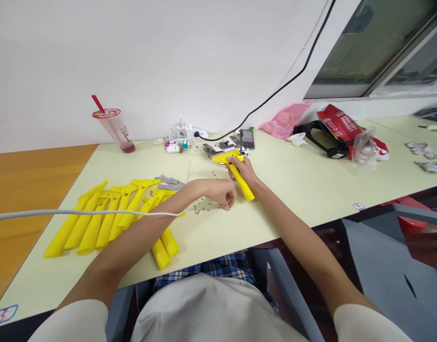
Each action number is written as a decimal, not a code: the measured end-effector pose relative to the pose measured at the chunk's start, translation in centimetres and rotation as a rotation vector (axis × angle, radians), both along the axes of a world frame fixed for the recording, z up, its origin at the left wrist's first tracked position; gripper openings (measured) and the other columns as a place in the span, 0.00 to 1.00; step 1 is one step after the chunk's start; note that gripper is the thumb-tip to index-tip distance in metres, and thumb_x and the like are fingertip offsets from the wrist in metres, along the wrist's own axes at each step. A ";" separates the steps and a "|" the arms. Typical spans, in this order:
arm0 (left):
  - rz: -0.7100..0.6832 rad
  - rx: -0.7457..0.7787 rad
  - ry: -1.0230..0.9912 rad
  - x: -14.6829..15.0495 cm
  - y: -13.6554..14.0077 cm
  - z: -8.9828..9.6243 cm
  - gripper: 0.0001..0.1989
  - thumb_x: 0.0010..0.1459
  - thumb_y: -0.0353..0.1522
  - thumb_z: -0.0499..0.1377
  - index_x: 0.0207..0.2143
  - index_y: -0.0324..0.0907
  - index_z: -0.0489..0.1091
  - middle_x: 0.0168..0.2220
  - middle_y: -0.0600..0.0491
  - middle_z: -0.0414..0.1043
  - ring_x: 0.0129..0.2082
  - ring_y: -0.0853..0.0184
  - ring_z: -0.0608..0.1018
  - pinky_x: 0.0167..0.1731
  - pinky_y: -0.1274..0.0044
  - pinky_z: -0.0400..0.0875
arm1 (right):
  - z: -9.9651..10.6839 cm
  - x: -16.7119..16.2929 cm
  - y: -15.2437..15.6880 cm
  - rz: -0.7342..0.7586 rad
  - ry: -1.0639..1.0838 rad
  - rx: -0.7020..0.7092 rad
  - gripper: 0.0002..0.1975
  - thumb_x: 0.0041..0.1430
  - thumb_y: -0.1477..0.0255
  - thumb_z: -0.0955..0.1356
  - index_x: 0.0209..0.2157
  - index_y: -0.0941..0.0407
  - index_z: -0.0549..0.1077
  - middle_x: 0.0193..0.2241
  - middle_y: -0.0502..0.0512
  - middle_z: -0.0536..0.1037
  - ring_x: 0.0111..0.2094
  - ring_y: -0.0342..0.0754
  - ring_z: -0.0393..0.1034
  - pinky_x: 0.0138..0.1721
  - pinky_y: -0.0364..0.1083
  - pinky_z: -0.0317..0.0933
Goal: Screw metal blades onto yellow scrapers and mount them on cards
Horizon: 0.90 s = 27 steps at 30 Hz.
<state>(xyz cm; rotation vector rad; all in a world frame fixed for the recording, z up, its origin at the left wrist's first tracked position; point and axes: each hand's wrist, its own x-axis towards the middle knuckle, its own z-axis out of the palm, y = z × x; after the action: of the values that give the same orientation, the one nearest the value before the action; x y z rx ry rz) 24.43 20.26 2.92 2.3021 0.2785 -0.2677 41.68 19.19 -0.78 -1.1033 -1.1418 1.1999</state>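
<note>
My right hand (246,170) is wrapped round the handle of a yellow scraper (244,185), its wide head turned toward the wall. Just left of it and lower, my left hand (223,192) is closed in a pinch above the table; whatever its fingertips may hold is hidden. Small loose metal screws (198,209) are scattered beside and beneath the left hand. A pile of similar yellow scrapers (107,216) lies to the left, partly covered by my left forearm. Flat grey metal blades (168,183) lie behind that forearm.
A tilted cup with a red straw (114,130) stands by the wall. A power strip (189,130), small bottles and a dark little box (247,138) sit at the back. Farther right are a pink bag (286,121) and a red package (339,123). A pale cable (79,212) crosses the left foreground.
</note>
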 end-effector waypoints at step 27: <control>0.432 0.053 -0.511 -3.6 3.5 4.5 0.12 0.59 0.42 0.72 0.36 0.43 0.85 0.37 0.50 0.82 0.36 0.64 0.76 0.35 0.73 0.65 | 0.1 -0.3 -0.5 0.152 -0.127 0.001 0.24 0.54 0.49 0.79 0.26 0.55 0.76 0.16 0.50 0.74 0.16 0.44 0.65 0.18 0.43 0.61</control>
<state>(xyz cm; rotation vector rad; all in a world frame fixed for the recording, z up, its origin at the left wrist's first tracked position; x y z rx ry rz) 20.86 23.76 7.41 2.2028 0.5064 0.5419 41.35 18.68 -0.72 -1.1212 -1.3436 1.2595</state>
